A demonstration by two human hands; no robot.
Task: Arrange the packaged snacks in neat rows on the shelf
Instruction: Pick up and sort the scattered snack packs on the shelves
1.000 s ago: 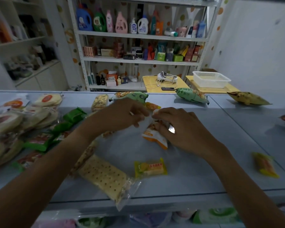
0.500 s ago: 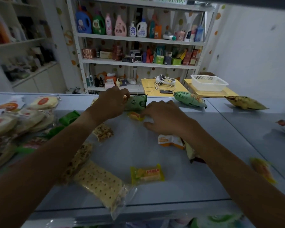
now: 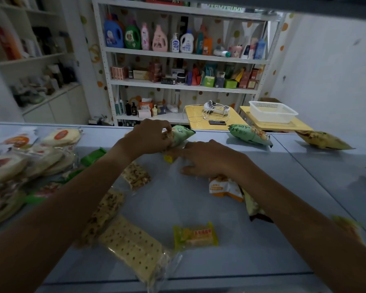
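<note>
Both arms reach across the pale blue shelf (image 3: 199, 208) toward its far edge. The left hand (image 3: 148, 135) has its grip clamped on a green snack bag (image 3: 182, 134) at about 12 o'clock, fingers curled over the bag's near end. Just beside it, toward 1 o'clock, the right hand (image 3: 207, 158) lies palm down with fingers spread and fairly straight, the fingertips touching a small yellow packet (image 3: 168, 158) that peeks out between the two hands — whether it holds anything underneath cannot be told. An orange-and-white packet (image 3: 224, 187) lies partly under the right wrist, with a dark-edged packet (image 3: 255, 208) beside it. A second green bag (image 3: 249, 135) sits at 1 o'clock by the far edge, and a yellow-brown bag (image 3: 323, 140) lies further out at 2 o'clock. Near centre, at 6 o'clock, a yellow wafer packet (image 3: 195, 235) lies flat, and just left of it a clear-wrapped cracker slab (image 3: 135, 248). Two seeded bars (image 3: 135, 175) lie under and beside the left forearm. At 9 o'clock round flat cakes in clear wrap (image 3: 40, 153) are piled up — green packets (image 3: 93, 155) beside them.
</note>
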